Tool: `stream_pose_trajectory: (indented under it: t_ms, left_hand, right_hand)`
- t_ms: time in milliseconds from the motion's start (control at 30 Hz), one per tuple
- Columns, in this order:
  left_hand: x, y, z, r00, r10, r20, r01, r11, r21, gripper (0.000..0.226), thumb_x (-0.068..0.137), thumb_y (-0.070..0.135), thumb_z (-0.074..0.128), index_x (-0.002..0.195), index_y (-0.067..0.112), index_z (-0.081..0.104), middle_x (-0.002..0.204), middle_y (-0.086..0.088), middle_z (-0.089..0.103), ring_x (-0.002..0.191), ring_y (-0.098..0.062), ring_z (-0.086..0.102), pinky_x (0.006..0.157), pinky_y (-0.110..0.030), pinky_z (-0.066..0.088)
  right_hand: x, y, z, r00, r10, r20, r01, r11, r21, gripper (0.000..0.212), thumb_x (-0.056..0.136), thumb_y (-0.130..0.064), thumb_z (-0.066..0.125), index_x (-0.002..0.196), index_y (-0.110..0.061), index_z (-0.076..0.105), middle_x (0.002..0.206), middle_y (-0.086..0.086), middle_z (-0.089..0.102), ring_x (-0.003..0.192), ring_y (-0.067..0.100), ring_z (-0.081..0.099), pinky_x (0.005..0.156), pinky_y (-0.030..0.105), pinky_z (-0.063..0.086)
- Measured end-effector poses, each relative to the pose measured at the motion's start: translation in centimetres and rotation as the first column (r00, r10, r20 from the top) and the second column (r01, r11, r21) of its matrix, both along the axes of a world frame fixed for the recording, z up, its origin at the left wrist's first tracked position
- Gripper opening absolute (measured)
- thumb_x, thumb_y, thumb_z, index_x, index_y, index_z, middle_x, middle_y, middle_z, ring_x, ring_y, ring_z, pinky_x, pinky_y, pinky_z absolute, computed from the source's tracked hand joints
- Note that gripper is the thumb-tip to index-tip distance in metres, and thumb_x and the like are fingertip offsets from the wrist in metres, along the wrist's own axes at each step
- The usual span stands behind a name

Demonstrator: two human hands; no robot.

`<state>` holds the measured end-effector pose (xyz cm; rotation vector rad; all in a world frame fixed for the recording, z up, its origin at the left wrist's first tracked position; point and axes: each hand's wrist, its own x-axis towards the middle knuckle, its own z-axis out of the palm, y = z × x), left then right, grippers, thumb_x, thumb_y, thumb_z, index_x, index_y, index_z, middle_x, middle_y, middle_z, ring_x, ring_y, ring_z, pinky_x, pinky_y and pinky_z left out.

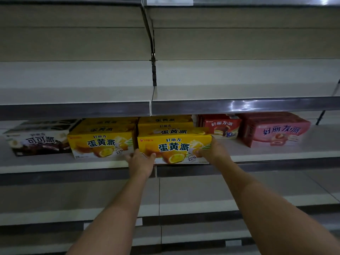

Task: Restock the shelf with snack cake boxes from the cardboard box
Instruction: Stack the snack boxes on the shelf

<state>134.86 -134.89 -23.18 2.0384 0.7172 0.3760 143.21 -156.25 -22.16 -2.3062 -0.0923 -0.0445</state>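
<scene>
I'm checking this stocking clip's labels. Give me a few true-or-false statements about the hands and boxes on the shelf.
1. Both hands hold one yellow box. True: left hand, right hand.
2. Pink boxes sit left of the yellow ones. False: the pink boxes are far right.
3. The dark cocoa box is leftmost. True.
4. The shelf above is full of boxes. False: none show on it.
</scene>
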Motion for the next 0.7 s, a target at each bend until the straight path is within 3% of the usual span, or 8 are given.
stream_pose_trajectory:
  t_ms: [167, 333, 400, 500, 533, 600, 700]
  left_hand:
    - [2.3, 0.8, -1.5, 0.998, -0.002, 0.057, 0.013, 0.982, -0.187, 0.064, 0.086, 0.024, 0.07, 0.138, 0.008, 0.038, 0.141, -0.018, 0.041, 0.126, -0.037, 0.045, 0.103, -0.046, 0.039]
    - [3.9, 1.2, -2.4, 0.994, 0.022, 0.11, 0.007, 0.967, -0.254, 0.074, 0.082, 0.02, 0.073, 0.141, 0.015, 0.028, 0.138, -0.015, 0.046, 0.122, -0.038, 0.049, 0.096, -0.046, 0.043]
    - [4.3, 1.2, -2.5, 0.991, 0.035, 0.13, 0.002, 0.961, -0.276, 0.078, 0.083, 0.019, 0.071, 0.144, 0.014, 0.023, 0.141, -0.015, 0.042, 0.124, -0.037, 0.048, 0.097, -0.045, 0.043]
    - [5.3, 0.9, -2.9, 0.982, 0.043, 0.183, 0.02, 0.944, -0.33, 0.087, 0.079, 0.02, 0.074, 0.147, 0.014, 0.02, 0.146, -0.013, 0.038, 0.127, -0.035, 0.045, 0.101, -0.047, 0.041]
    - [5.6, 0.7, -2.9, 0.98, 0.044, 0.196, 0.028, 0.938, -0.347, 0.091, 0.076, 0.023, 0.076, 0.148, 0.015, 0.02, 0.146, -0.013, 0.037, 0.128, -0.035, 0.044, 0.103, -0.048, 0.041]
    - [6.7, 0.9, -3.3, 0.978, 0.04, 0.204, 0.034, 0.936, -0.349, 0.099, 0.07, 0.028, 0.08, 0.148, 0.018, 0.02, 0.146, -0.013, 0.038, 0.129, -0.034, 0.043, 0.105, -0.05, 0.04]
    - [7.9, 1.3, -3.8, 0.982, 0.04, 0.184, 0.03, 0.931, -0.364, 0.109, 0.056, 0.04, 0.077, 0.148, 0.026, 0.02, 0.145, -0.013, 0.039, 0.13, -0.035, 0.042, 0.105, -0.054, 0.039]
  right_hand:
    - [1.9, 1.6, -0.6, 0.999, -0.023, -0.031, 0.021, 0.998, -0.053, 0.063, 0.069, -0.05, 0.08, 0.118, -0.02, 0.053, 0.108, 0.002, 0.065, 0.099, 0.024, 0.061, 0.086, 0.039, 0.05]
    - [3.7, 3.7, -2.0, 0.995, 0.045, -0.09, -0.023, 0.973, 0.23, 0.076, 0.068, -0.034, 0.084, 0.132, -0.02, 0.045, 0.119, 0.004, 0.064, 0.115, 0.028, 0.058, 0.101, 0.046, 0.045]
    - [4.3, 4.2, -2.6, 0.995, 0.041, -0.087, -0.016, 0.963, 0.269, 0.076, 0.071, -0.025, 0.083, 0.135, -0.018, 0.042, 0.122, 0.005, 0.062, 0.118, 0.028, 0.056, 0.103, 0.044, 0.044]
    - [4.8, 4.9, -2.7, 0.995, 0.058, -0.079, -0.025, 0.93, 0.366, 0.068, 0.078, -0.009, 0.077, 0.136, -0.012, 0.041, 0.122, 0.008, 0.058, 0.12, 0.03, 0.054, 0.099, 0.036, 0.047]
    - [5.0, 5.1, -2.7, 0.993, 0.088, -0.085, -0.037, 0.88, 0.474, 0.067, 0.079, -0.002, 0.074, 0.137, -0.01, 0.04, 0.122, 0.008, 0.056, 0.123, 0.03, 0.052, 0.092, 0.027, 0.049]
    - [5.4, 5.4, -2.3, 0.992, 0.083, -0.097, -0.018, 0.843, 0.538, 0.065, 0.079, 0.002, 0.072, 0.136, -0.007, 0.042, 0.124, 0.009, 0.056, 0.124, 0.027, 0.051, 0.08, 0.018, 0.046]
    - [5.9, 5.7, -2.2, 0.988, 0.056, -0.142, 0.026, 0.854, 0.519, 0.068, 0.078, -0.002, 0.075, 0.137, -0.009, 0.041, 0.13, 0.009, 0.055, 0.121, 0.026, 0.054, 0.088, 0.026, 0.044]
